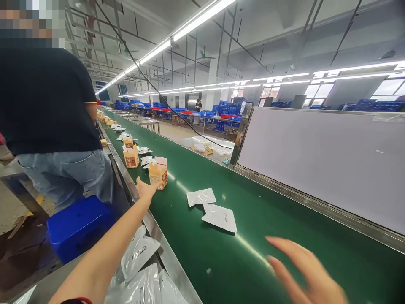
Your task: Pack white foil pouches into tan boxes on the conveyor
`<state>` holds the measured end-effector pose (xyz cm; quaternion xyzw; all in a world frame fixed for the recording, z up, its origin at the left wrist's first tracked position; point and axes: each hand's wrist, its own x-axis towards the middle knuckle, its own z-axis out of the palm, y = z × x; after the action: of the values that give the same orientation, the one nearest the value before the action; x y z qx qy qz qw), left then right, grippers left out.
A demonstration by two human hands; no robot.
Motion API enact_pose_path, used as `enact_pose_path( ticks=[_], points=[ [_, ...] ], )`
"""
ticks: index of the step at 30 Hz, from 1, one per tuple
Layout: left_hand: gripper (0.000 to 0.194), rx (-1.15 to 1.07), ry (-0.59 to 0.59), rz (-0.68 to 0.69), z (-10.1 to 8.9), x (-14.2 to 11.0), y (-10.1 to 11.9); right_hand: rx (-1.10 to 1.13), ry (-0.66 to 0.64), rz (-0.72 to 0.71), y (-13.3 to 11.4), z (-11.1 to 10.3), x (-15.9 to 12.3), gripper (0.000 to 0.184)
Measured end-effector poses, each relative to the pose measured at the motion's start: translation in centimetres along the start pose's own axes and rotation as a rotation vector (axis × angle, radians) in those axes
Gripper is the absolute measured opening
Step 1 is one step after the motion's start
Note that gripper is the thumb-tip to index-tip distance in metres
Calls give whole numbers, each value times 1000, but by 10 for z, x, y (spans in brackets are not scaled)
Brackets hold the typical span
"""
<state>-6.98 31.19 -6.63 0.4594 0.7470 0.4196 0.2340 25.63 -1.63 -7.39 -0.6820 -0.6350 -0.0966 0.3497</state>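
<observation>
My left hand [146, 188] reaches far out along the green conveyor belt [253, 236] and closes on a small tan carton [158, 172] with its flap up. My right hand [303, 270] hovers low over the belt at the bottom right, fingers spread, holding nothing, somewhat blurred. Two white plastic pouches [201, 196] [220, 217] lie flat on the belt between the two hands. Another tan carton [131, 156] stands farther up the belt.
A person in a dark shirt and jeans [57, 139] sits on a blue stool [79, 226] at the left. Several white pouches [139, 261] are piled on the near metal ledge. A white panel [322, 160] borders the belt's right side. More cartons and pouches lie farther along.
</observation>
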Motion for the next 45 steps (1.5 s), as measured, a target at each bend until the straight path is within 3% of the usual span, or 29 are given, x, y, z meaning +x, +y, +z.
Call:
enact_pose_path(
  ticks=[3,5,7,9,13,16,18,21,22,24,27,30,33,35,38,41,43,45],
  points=[
    [122,9,14,-8,24,18,6,-162,-152,142,10,88,42,54],
    [123,12,4,-36,38,26,6,-183,-270,187,24,137,55,56],
    [119,7,-14,-69,49,31,3,-164,-306,177,39,164,55,49],
    [106,-1,-36,-84,55,33,0,-89,-277,146,50,169,47,44],
    [79,0,-38,-17,49,19,-6,145,-151,226,50,132,34,32],
    [70,-14,-84,196,28,-16,-7,196,41,310,25,80,39,16],
    [66,-39,-182,381,10,-54,-7,177,277,288,-5,42,47,11],
    [64,-104,-366,600,-15,-122,-6,154,697,31,-60,-1,58,11],
    [64,-133,-424,639,-21,-144,-7,155,771,-62,-78,-10,60,16],
    [63,-178,-508,664,-31,-180,-9,180,797,-206,-107,-22,60,25],
    [62,-169,-503,637,-38,-212,-14,219,703,-348,-123,-32,53,26],
    [59,-121,-409,694,-39,-224,-17,128,535,-472,-113,-41,43,24],
    [56,-83,-327,935,-39,-236,-15,0,306,-619,-99,-43,35,31],
    [58,-90,-305,1097,-38,-247,-11,15,228,-661,-94,-40,29,35],
    [58,-141,-340,1156,-34,-266,-7,258,60,-509,-92,-40,23,21],
    [55,-200,-416,1107,-30,-283,-6,444,-405,-312,-95,-52,22,18],
    [55,-226,-479,1068,-28,-295,-5,471,-634,-320,-96,-63,23,18],
    [56,-243,-537,1011,-27,-309,-2,446,-704,-346,-95,-73,22,22]
  ],
)
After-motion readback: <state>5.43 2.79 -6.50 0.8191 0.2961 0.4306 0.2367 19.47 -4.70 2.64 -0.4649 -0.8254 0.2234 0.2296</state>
